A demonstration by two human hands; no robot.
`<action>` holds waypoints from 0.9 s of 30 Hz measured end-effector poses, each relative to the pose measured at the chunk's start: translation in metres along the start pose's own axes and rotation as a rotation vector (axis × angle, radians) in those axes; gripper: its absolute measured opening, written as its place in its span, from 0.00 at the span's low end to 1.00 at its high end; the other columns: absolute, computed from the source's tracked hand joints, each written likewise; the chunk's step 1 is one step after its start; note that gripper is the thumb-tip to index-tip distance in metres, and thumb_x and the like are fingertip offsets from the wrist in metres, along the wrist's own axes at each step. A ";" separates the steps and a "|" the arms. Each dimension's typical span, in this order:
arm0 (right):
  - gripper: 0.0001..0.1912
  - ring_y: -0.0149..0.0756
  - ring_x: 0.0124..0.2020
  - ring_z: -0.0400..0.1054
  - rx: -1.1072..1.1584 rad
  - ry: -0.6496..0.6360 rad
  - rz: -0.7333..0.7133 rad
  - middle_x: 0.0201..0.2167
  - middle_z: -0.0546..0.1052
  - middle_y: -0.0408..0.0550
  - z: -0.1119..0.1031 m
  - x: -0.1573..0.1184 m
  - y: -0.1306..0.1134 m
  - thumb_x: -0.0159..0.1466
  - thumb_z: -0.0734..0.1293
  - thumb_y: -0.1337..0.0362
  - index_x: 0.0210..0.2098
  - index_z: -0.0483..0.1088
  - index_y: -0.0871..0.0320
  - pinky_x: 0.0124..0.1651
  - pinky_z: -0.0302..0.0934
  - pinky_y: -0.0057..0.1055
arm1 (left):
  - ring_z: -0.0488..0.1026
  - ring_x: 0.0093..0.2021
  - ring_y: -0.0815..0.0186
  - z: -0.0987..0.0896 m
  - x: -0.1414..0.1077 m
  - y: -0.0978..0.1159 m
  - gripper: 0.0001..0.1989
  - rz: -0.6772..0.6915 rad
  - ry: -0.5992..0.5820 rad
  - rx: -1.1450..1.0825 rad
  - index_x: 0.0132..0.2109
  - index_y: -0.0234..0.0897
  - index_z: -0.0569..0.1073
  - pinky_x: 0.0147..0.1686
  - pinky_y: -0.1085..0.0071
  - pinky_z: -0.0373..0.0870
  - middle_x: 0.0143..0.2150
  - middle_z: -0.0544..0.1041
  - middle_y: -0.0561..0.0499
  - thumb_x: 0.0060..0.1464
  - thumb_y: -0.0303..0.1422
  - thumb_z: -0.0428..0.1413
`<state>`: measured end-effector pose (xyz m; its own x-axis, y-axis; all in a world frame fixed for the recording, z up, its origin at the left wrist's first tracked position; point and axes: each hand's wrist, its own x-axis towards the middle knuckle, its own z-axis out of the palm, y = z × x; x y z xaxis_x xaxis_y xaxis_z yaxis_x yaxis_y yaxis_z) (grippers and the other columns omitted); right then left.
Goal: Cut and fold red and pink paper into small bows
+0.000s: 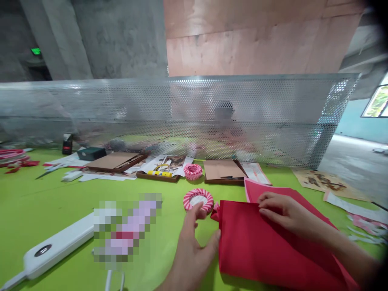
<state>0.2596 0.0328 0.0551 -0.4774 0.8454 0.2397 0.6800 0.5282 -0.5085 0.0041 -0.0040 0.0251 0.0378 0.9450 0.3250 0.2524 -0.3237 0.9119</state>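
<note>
Resting hands [190,250] [287,212] on a folded red paper sheet [273,246].

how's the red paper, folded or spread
Looks folded: the red paper shows a second layer past its top edge, by the right hand.

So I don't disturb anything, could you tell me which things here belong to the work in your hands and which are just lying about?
In hand: right hand on the red paper sheet; left hand at its edge; pink sheet beneath it; striped paper ring by the left fingers.

Lying about: second striped ring; yellow glue stick; brown trays; dark green box.
</note>
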 end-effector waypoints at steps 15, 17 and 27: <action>0.10 0.35 0.37 0.63 -0.030 0.191 -0.067 0.36 0.67 0.47 -0.033 -0.030 -0.063 0.61 0.57 0.60 0.30 0.68 0.55 0.38 0.59 0.30 | 0.71 0.39 0.61 0.001 0.017 0.071 0.20 -0.030 -0.357 -0.468 0.44 0.35 0.66 0.39 0.66 0.67 0.40 0.74 0.44 0.42 0.33 0.59; 0.10 0.35 0.37 0.63 -0.032 0.201 -0.067 0.35 0.67 0.47 -0.032 -0.031 -0.067 0.61 0.57 0.60 0.30 0.68 0.55 0.39 0.58 0.30 | 0.72 0.33 0.64 0.004 0.020 0.071 0.12 -0.058 -0.401 -0.487 0.38 0.34 0.69 0.34 0.68 0.68 0.35 0.76 0.46 0.44 0.34 0.57; 0.09 0.36 0.37 0.64 -0.121 0.243 -0.077 0.35 0.69 0.47 -0.027 -0.022 -0.061 0.60 0.58 0.60 0.31 0.67 0.55 0.41 0.59 0.34 | 0.73 0.33 0.62 0.019 0.037 0.055 0.12 -0.113 -0.434 -0.547 0.38 0.33 0.73 0.35 0.66 0.68 0.30 0.77 0.48 0.47 0.35 0.54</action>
<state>0.2436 -0.0161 0.1037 -0.3923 0.7890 0.4729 0.7155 0.5848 -0.3823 0.0380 0.0143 0.0826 0.4510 0.8708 0.1957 -0.2399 -0.0929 0.9663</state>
